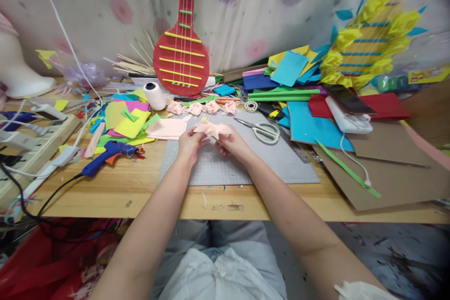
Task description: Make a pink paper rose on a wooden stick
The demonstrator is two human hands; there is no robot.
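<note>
Both hands hold a pale pink foam strip (213,128) just above a grey cutting mat (281,159). My left hand (190,143) pinches its left end. Its right part is gripped from below by my right hand (232,143). Several finished pink foam roses (203,108) lie in a row at the mat's far edge. A stack of pale pink foam sheets (166,129) rests just left of my left hand.
Scissors (259,130) lie on the mat right of my hands. A blue glue gun (107,153) lies at left, with a white thread spool (154,95) and coloured foam scraps (128,122) beyond. Red foam guitar (182,51) leans behind. Brown cardboard (390,173) covers the right side.
</note>
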